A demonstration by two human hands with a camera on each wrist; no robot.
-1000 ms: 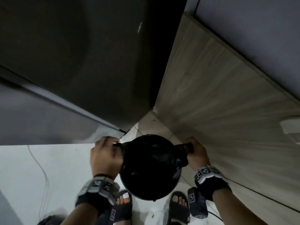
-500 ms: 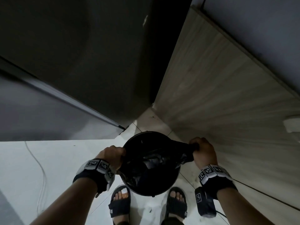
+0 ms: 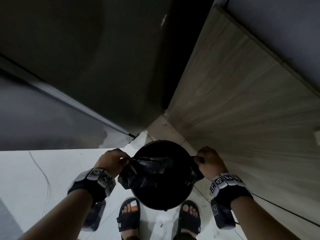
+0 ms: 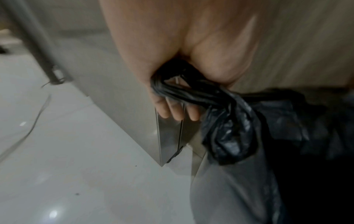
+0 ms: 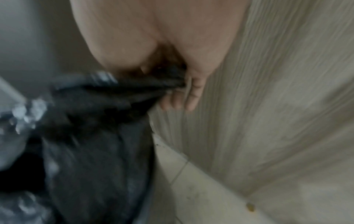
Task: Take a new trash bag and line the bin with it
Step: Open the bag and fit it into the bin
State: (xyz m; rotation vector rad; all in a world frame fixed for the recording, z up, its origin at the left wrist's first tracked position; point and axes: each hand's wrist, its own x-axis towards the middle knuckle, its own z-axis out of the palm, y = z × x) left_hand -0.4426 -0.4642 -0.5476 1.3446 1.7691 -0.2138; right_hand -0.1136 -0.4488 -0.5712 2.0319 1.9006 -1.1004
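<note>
Your left hand [image 3: 110,161] and right hand [image 3: 209,161] each pinch a bunched edge of the trash bag [image 3: 149,170] over the bin [image 3: 161,203] — uneven pull likely tears the film or slips it off the rim.

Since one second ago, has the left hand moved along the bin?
Yes. The left hand, gripping the trash bag, has come nearer the person's side of the bin rim, away from the grey cabinet corner.
</note>
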